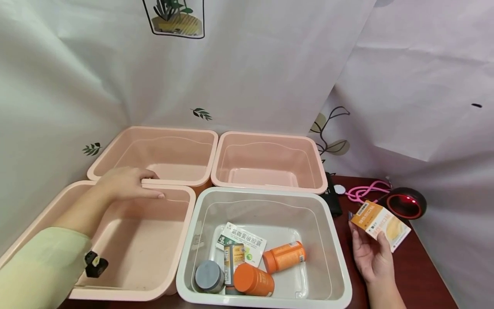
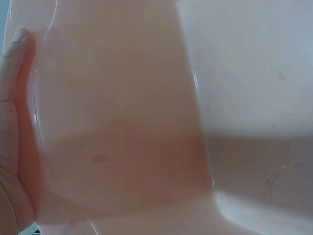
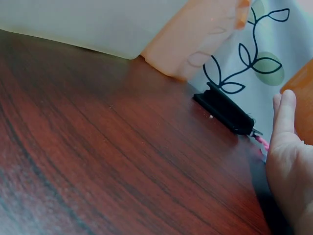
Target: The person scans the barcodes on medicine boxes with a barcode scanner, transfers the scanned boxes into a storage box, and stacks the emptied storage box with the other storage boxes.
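At the left, my left hand (image 1: 129, 183) grips the far rim of the front-left pink bin (image 1: 150, 240). Its thumb lies along that bin's inner wall, and the other fingers reach over into the back-left pink bin (image 1: 177, 148). In the left wrist view, part of the left hand (image 2: 12, 142) shows against the pink wall. Right of the white bin (image 1: 335, 262), my right hand (image 1: 372, 255) holds an orange-and-white box (image 1: 380, 223) between thumb and fingers, tilted above the table. The right wrist view shows only part of that hand (image 3: 288, 161) and the box's orange side.
The white bin holds two orange bottles (image 1: 285, 256) (image 1: 254, 279), a grey-lidded jar (image 1: 209, 276), a white-green box (image 1: 247, 242) and a narrow box (image 1: 233, 259). Another pink bin (image 1: 270, 163) stands behind. Pink tubing (image 1: 362, 192), a black round object (image 1: 407, 203) and a black case (image 3: 225, 110) lie at right.
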